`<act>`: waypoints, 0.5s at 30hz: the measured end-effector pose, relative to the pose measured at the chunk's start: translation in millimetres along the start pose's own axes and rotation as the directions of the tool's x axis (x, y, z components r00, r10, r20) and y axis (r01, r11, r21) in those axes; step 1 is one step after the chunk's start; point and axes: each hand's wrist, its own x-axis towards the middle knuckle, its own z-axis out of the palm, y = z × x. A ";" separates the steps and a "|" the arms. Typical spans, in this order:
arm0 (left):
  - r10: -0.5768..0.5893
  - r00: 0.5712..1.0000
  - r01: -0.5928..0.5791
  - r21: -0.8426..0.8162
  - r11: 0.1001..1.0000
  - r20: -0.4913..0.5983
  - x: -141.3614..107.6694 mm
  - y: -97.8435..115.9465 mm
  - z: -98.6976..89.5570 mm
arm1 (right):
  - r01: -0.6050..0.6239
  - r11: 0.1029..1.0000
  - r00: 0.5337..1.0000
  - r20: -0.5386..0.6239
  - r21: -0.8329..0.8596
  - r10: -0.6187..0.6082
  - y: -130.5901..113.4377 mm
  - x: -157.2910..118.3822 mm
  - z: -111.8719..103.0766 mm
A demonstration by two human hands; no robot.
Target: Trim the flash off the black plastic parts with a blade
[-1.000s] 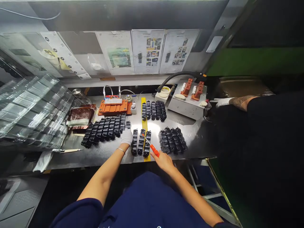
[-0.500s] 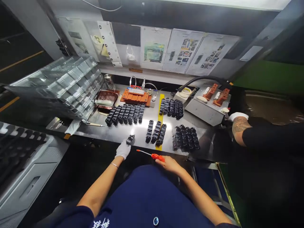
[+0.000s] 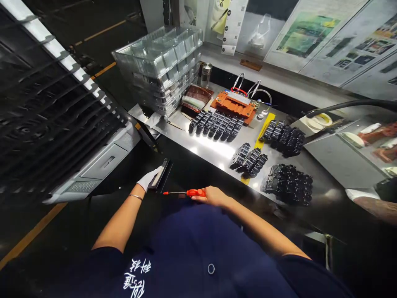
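My left hand [image 3: 147, 179], in a white glove, is closed on a black rectangular part [image 3: 164, 174] held in front of the bench edge. Its exact kind I cannot make out. My bare right hand [image 3: 215, 196] grips the red handle of a screwdriver [image 3: 196, 193]. The shaft points left, and its red tip lies close to the lower end of the black part; whether they touch I cannot tell. On the metal bench [image 3: 201, 154], rows of black moulded parts [image 3: 217, 125] stand in groups, with a smaller group [image 3: 249, 160] nearer the edge.
Stacked clear plastic trays [image 3: 161, 62] stand at the bench's left end, by a glass jar [image 3: 206, 75]. An orange fixture [image 3: 235, 105] sits behind the black rows. Left is a grey slatted crate [image 3: 102, 165]. At right, a metal box [image 3: 338, 153] stands near another person's gloved hand [image 3: 361, 193].
The view has turned left, bringing the grey crate closer. My left hand has carried the black part left, off the bench edge. My right hand keeps the screwdriver.
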 end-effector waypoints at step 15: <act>0.273 0.959 -0.275 -0.021 0.961 -0.071 2.9 -18.8 -58.1 | -0.009 1.000 1.000 -0.008 -0.013 0.009 -49.1 18.2 7.4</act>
